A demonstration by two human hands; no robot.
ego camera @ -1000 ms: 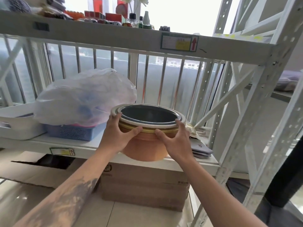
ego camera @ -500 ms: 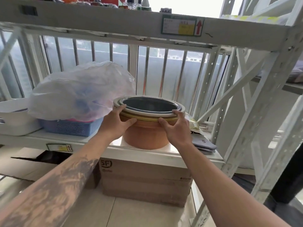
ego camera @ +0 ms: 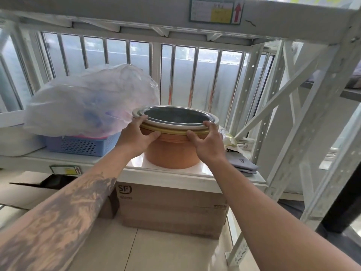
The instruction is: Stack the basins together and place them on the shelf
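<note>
On the white metal shelf [ego camera: 172,174] sits the nested stack of round plastic basins [ego camera: 172,151], orange outermost, beside a purple perforated basket [ego camera: 82,145]. Left hand [ego camera: 136,137] and right hand [ego camera: 210,143] both curl closed around its rims.

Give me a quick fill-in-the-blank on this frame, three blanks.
1. The outermost basin in the stack of basins is ____ in colour.
2. Both the left hand and the right hand grip the stack at its ____.
3. The plastic bag sits on a ____ basket.

Missing words: orange; rim; blue
</note>
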